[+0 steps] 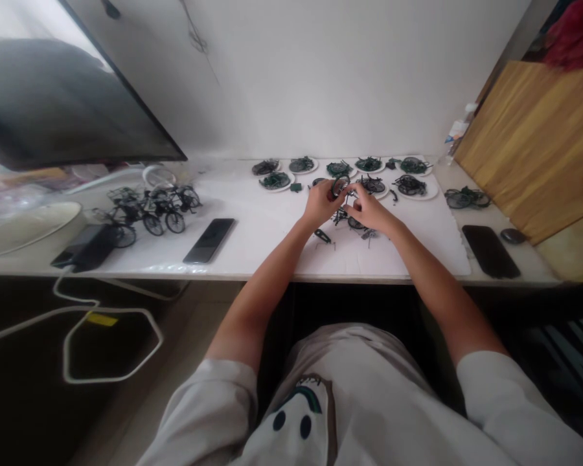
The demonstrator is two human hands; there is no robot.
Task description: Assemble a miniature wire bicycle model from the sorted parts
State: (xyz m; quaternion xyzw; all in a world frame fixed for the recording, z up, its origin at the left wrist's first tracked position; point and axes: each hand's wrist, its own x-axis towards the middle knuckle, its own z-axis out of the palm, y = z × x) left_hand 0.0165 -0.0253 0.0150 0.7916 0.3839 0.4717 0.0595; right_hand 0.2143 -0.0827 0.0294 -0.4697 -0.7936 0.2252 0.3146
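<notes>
Dark spoked wheel (341, 186), pinched by the left hand (320, 202), could slip if the right hand (368, 207), its grip unclear, nudges it.

head | looks from above (the only view) | faces forward, down | table (534, 264) near

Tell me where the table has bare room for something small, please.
The larger bare patch lies between the left phone and left forearm; another between the right forearm and right phone. It is crowded along the wall, among the plates, and around the left hand and right hand.
</notes>
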